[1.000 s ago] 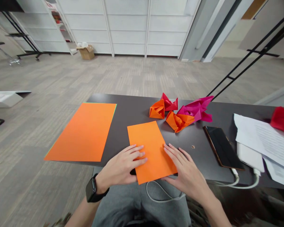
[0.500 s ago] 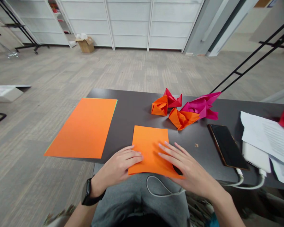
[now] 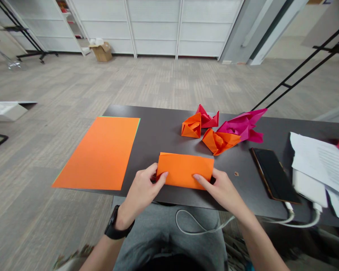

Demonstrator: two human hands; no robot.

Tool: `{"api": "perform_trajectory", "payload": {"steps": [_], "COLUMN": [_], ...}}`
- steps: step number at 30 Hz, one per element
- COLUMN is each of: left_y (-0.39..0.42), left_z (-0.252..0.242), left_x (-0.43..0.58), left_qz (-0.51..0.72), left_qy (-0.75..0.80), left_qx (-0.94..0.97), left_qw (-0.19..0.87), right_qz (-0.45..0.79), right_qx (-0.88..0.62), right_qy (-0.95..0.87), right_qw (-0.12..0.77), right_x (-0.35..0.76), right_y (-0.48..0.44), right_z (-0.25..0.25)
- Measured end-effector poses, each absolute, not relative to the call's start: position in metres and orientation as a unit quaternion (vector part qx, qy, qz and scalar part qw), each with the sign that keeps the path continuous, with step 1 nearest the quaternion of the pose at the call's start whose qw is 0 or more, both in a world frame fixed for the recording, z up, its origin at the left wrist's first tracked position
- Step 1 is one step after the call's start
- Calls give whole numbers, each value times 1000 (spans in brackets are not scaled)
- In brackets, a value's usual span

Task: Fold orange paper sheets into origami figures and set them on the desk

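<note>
An orange sheet of paper (image 3: 183, 169), doubled over into a wide rectangle, is between my hands close to the table's front edge. My left hand (image 3: 147, 182) grips its left end, thumb on top and fingers curled behind. At the right end my right hand (image 3: 219, 186) pinches it the same way, the thumb lying on the near face. Along the top the two layers are slightly out of line. Both hands' fingertips are hidden behind the paper.
A stack of orange paper (image 3: 101, 152) lies on the left of the dark table (image 3: 158, 128). Folded paper shapes, orange (image 3: 220, 141), red (image 3: 209, 118) and magenta (image 3: 244, 126), stand behind on the right. Further right are a phone (image 3: 274, 175), a white power bank (image 3: 309, 188) with cables and printed sheets (image 3: 322, 158).
The orange sheet was spread out with both hands flat on it. Now it is folded over, lies further from my body, and both hands grip its ends.
</note>
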State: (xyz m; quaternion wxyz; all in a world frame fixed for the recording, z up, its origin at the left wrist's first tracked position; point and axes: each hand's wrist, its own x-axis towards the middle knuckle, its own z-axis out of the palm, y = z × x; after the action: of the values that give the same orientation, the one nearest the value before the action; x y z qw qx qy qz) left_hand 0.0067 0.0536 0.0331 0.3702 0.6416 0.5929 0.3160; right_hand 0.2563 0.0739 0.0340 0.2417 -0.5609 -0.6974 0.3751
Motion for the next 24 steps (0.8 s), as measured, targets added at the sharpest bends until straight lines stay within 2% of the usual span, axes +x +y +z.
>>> {"api": "perform_trajectory", "payload": {"steps": [4, 12, 15, 19, 24], "left_y": [59, 51, 46, 45, 48], "left_z": [26, 21, 18, 15, 15], "left_x": [11, 12, 11, 10, 13], "left_qz": [340, 386, 392, 370, 311], "left_qy": [604, 626, 623, 612, 585], "left_qx": [608, 570, 596, 669, 730], "left_qw": [386, 367, 320, 202, 169], "right_qz": [370, 410, 368, 291, 227], "right_qx": [-558, -565, -560, -521, -530], "right_qy": [-681, -637, -670, -748, -769], "right_qw": [295, 325, 319, 289, 277], "right_x": [252, 253, 254, 253, 249], "right_y": [81, 76, 77, 79, 78], "right_z": [26, 11, 10, 12, 14]}}
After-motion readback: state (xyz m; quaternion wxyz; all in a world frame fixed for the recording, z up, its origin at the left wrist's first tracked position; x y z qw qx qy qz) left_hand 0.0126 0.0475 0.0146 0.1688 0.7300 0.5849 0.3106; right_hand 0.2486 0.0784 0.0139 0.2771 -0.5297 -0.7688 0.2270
